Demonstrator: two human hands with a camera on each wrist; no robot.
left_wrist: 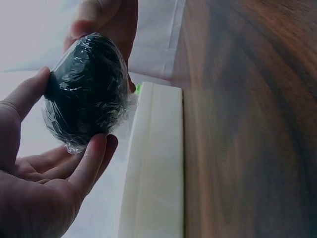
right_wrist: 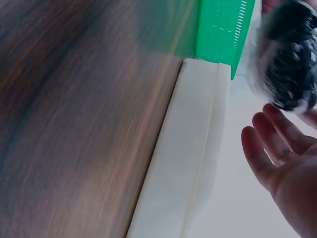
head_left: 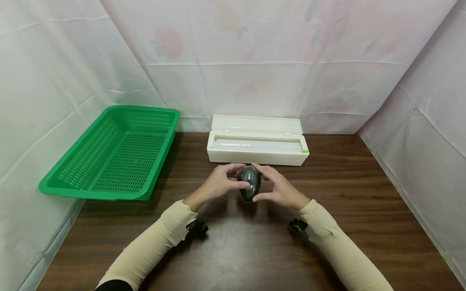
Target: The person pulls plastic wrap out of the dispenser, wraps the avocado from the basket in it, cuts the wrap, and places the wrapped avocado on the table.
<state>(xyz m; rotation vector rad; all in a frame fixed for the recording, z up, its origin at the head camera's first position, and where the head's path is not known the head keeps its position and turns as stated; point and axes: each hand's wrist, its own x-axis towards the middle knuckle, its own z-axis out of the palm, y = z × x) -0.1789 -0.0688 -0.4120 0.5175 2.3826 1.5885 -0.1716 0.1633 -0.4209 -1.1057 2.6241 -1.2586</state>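
Note:
A dark avocado [head_left: 249, 182] in clear cling film is held up over the table between both hands. My left hand [head_left: 221, 182] grips it from the left, with the thumb across its near face and fingertips at the other side. From the right, my right hand [head_left: 280, 188] holds it between an upper finger and the thumb. Creased film shows on the avocado [left_wrist: 89, 91] in the left wrist view. The other fingers of my right hand [right_wrist: 292, 153] spread apart just below the avocado [right_wrist: 292, 59] in the right wrist view.
Behind the hands stands a white cling film dispenser [head_left: 255, 157], lid raised, with a roll [head_left: 258, 144] inside and a green tab at its right end. A green perforated basket [head_left: 145, 193] is at the left. Light cloth hangs around the brown wooden table [head_left: 346, 182].

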